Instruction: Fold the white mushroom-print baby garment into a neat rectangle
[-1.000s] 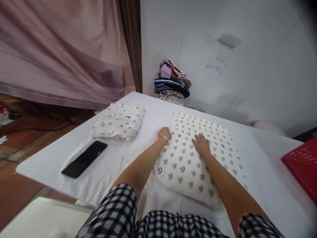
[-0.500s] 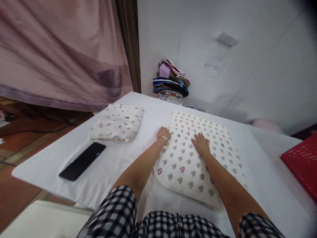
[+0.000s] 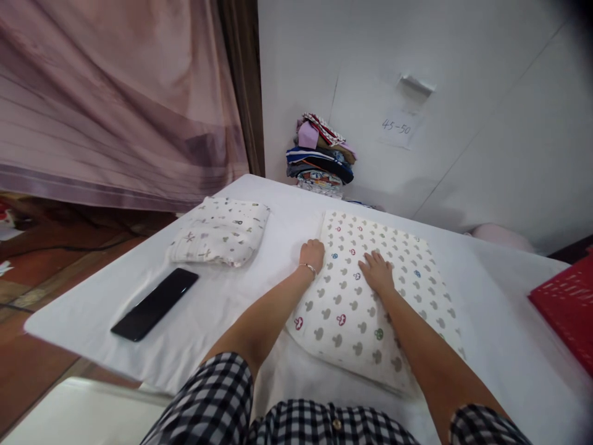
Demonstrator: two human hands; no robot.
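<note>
A folded white blanket (image 3: 352, 296) with a small mushroom print in grey, red, blue and green lies on the white-covered table. At its left edge, my left hand (image 3: 312, 254) has its fingers curled in and closed on the fabric; the fingertips are partly hidden. My right hand (image 3: 377, 272) rests flat on the upper middle of the blanket, fingers spread, holding nothing. To the left sits a smaller folded white cloth (image 3: 220, 232) with a scattered print.
A black phone (image 3: 155, 304) lies on the table's left. At the right edge is a red box-like item (image 3: 565, 303). Behind the table, a stack of folded clothes (image 3: 320, 154) stands against the wall. A pink curtain (image 3: 115, 93) hangs at left.
My left hand has shifted slightly right and is now curled closer against the blanket's left edge. The right hand stays in place on the blanket.
</note>
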